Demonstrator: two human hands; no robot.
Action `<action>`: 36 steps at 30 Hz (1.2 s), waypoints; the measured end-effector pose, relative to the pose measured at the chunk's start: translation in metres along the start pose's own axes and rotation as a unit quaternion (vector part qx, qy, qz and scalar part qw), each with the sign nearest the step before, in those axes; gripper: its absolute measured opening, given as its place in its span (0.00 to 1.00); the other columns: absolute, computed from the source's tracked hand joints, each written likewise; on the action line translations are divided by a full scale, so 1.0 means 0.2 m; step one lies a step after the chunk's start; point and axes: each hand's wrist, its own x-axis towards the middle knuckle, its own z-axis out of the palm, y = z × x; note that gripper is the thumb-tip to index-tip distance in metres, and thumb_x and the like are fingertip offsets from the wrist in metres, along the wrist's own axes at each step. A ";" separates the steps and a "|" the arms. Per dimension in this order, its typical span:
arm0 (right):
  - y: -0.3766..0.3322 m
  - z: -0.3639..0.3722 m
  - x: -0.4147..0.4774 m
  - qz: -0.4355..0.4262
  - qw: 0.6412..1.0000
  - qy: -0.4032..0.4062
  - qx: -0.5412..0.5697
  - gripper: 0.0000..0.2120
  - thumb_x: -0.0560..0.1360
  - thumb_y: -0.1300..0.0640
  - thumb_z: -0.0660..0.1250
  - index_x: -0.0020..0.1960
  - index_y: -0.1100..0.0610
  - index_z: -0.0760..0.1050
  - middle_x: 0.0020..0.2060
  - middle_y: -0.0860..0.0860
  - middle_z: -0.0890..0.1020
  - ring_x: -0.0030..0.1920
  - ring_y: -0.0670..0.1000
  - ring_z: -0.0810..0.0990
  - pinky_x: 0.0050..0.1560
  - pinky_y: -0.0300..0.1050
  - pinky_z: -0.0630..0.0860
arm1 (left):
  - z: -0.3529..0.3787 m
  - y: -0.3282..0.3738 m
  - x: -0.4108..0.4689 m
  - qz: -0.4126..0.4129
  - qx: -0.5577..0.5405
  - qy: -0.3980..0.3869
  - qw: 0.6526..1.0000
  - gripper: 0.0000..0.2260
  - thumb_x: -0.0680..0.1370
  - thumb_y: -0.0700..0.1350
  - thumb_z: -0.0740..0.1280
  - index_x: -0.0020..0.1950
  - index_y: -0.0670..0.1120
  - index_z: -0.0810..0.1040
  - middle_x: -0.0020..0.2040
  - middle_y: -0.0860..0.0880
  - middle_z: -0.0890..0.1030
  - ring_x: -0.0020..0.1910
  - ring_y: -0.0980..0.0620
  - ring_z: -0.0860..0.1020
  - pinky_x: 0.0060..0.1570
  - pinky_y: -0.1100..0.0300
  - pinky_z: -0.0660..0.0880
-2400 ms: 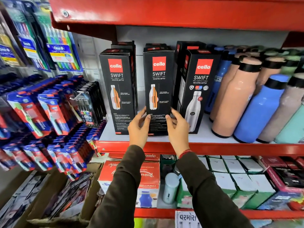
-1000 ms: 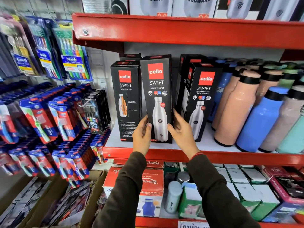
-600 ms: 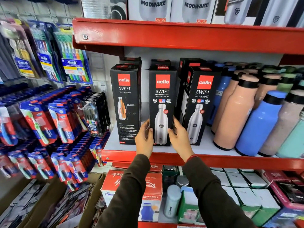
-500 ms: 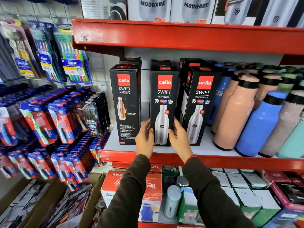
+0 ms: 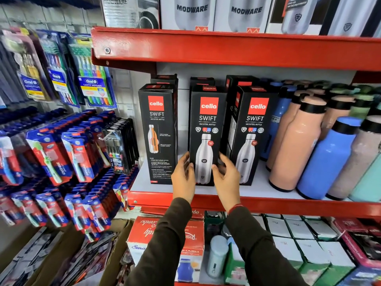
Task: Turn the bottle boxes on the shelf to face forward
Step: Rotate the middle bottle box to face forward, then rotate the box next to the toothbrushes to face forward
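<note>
Starting at your left, the left box stands upright on the shelf with its text-heavy side panel outward, so it is the one not yet facing forward. Your left hand is spread loosely, fingers touching the left edge of the middle box. That box stands square, silver-bottle front showing. Your right hand is also loosely spread at its right edge, near or just touching; neither hand is clamped on it. Just beside it, the right box faces forward but angles slightly. These tall, narrow boxes tip easily, I judge: a careless brush as you withdraw could topple the middle box into its neighbour or toward the loose bottles.
</note>
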 end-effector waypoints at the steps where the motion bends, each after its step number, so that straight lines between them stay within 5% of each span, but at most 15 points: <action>1: 0.00 0.00 -0.01 0.001 1.000 0.019 0.008 0.21 0.79 0.62 0.67 0.70 0.51 0.72 0.62 0.46 0.79 0.56 0.31 0.78 0.56 0.27 0.76 | 0.00 0.02 -0.01 0.008 -0.003 0.009 1.000 0.19 0.82 0.37 0.61 0.73 0.45 0.70 0.69 0.47 0.77 0.66 0.57 0.75 0.62 0.77 0.68; 6: -0.06 0.02 -0.05 -0.100 0.986 0.133 0.004 0.15 0.76 0.60 0.71 0.61 0.48 0.78 0.50 0.46 0.80 0.45 0.46 0.78 0.42 0.30 0.73 | -0.07 0.10 -0.05 0.061 -0.028 0.069 0.995 0.17 0.83 0.39 0.60 0.71 0.50 0.71 0.63 0.51 0.79 0.63 0.57 0.77 0.59 0.68 0.75; 10: -0.18 0.07 -0.07 -0.167 0.977 0.129 0.004 0.10 0.77 0.59 0.71 0.58 0.51 0.78 0.46 0.44 0.78 0.41 0.49 0.76 0.43 0.34 0.71 | -0.17 0.16 -0.02 0.141 0.010 0.122 0.982 0.16 0.83 0.40 0.60 0.70 0.49 0.72 0.60 0.50 0.78 0.61 0.52 0.77 0.60 0.61 0.74; 16: -0.32 0.29 -0.12 -0.159 0.987 0.001 -0.012 0.17 0.83 0.65 0.57 0.68 0.56 0.74 0.61 0.51 0.80 0.62 0.49 0.79 0.63 0.41 0.75 | -0.34 0.15 0.08 0.121 0.075 0.210 0.967 0.20 0.82 0.39 0.61 0.75 0.42 0.66 0.71 0.41 0.67 0.72 0.46 0.66 0.71 0.44 0.65; 22: -0.33 0.51 -0.14 -0.025 0.997 -0.068 -0.026 0.22 0.84 0.63 0.54 0.78 0.59 0.62 0.74 0.56 0.71 0.75 0.52 0.68 0.75 0.45 0.63 | -0.55 0.03 0.18 0.052 0.068 0.068 0.994 0.20 0.84 0.41 0.58 0.77 0.43 0.65 0.76 0.45 0.67 0.76 0.49 0.65 0.76 0.49 0.63; 24: -0.32 0.55 -0.12 -0.002 0.997 -0.067 -0.032 0.21 0.84 0.62 0.56 0.76 0.59 0.63 0.70 0.58 0.75 0.71 0.54 0.73 0.71 0.45 0.68 | -0.59 0.00 0.21 0.023 0.061 0.023 0.998 0.19 0.84 0.42 0.59 0.76 0.45 0.67 0.75 0.46 0.70 0.75 0.50 0.68 0.73 0.57 0.65; 27: -0.28 0.57 -0.12 0.006 0.997 -0.061 -0.047 0.20 0.83 0.61 0.58 0.75 0.57 0.67 0.60 0.57 0.81 0.58 0.52 0.79 0.55 0.29 0.69 | -0.61 -0.02 0.24 -0.003 0.025 -0.011 1.000 0.19 0.83 0.41 0.60 0.75 0.45 0.69 0.71 0.45 0.75 0.69 0.51 0.74 0.66 0.65 0.70; 33: -0.28 0.57 -0.12 0.018 0.998 -0.064 -0.023 0.21 0.83 0.60 0.57 0.75 0.54 0.66 0.56 0.47 0.77 0.49 0.29 0.77 0.48 0.17 0.66 | -0.62 -0.01 0.23 -0.021 -0.036 -0.009 0.999 0.18 0.83 0.40 0.62 0.73 0.46 0.72 0.69 0.48 0.77 0.69 0.51 0.76 0.71 0.54 0.72; 36: -0.30 0.56 -0.13 0.008 0.997 -0.072 0.004 0.23 0.81 0.59 0.61 0.75 0.51 0.66 0.60 0.44 0.77 0.59 0.35 0.78 0.63 0.34 0.75 | -0.65 0.03 0.24 -0.016 -0.079 -0.015 0.997 0.17 0.82 0.41 0.62 0.72 0.49 0.74 0.69 0.48 0.79 0.68 0.51 0.77 0.69 0.48 0.73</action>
